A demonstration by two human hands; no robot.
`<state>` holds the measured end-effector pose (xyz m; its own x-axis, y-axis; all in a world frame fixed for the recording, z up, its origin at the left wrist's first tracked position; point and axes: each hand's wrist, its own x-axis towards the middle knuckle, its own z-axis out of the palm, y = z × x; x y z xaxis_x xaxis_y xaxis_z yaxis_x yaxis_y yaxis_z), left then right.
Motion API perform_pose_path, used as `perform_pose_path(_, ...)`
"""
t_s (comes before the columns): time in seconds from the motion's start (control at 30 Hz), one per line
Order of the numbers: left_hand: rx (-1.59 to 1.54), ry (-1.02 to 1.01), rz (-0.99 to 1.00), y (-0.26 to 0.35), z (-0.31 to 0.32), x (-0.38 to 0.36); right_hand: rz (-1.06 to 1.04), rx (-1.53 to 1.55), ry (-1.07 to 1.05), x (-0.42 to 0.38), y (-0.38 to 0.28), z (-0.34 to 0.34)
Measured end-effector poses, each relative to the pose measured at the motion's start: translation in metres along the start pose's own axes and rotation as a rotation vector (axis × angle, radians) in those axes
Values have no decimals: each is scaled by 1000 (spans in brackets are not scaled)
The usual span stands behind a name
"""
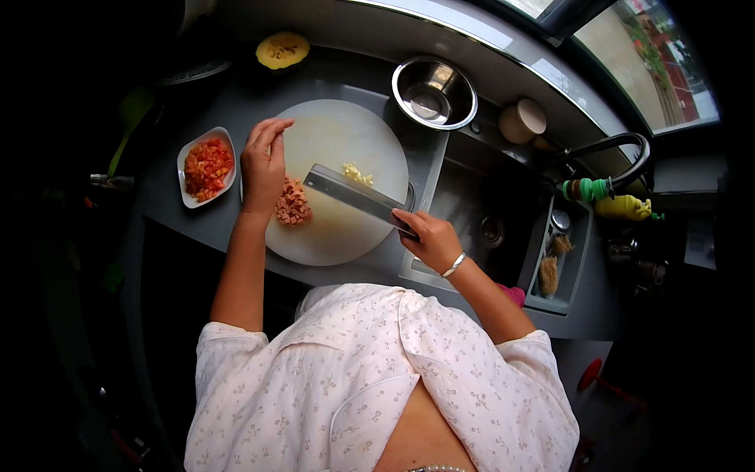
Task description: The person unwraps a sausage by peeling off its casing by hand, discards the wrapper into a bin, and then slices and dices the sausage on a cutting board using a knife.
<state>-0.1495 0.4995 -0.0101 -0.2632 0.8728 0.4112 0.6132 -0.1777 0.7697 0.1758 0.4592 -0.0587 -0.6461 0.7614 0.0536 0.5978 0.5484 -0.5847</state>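
Observation:
My right hand [429,237] grips the handle of a kitchen knife [350,195] with a broad blade. The blade reaches left over a round white cutting board [346,240]. Just above the blade lies a small heap of pale yellow chopped pieces [358,174]. Diced pink meat [293,204] is piled at the board's left side. Over the board's left edge, my left hand [264,161] is raised with its fingers stretched out and nothing visible in it. Left of that hand is a white dish [189,197] of chopped tomato [208,168].
A steel bowl [434,93] stands behind the board, near the sink [472,181]. The black faucet [641,157] arches at the right. A cut yellow squash [282,50] lies at the back left. A cup [522,121], a yellow bottle [624,207] and brushes [548,275] surround the sink.

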Motion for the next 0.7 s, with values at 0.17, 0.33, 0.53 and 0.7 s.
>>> perform_pose_path(0.17, -63, -27, -174, -16, 0, -31, 200, 58, 236, 12, 9, 6)
perform_pose_path(0.33, -108, -126, -261, -4, 23, -67, 368, 206, 204, 31, 5, 20)
perform_pose_path(0.53, -76, -350, -289, -20, 68, -129, 315, 261, 133, 38, -10, 27)
perform_pose_path(0.7, -21, -318, -520, -32, 99, -130, 347, 415, 165, 38, -1, 31)
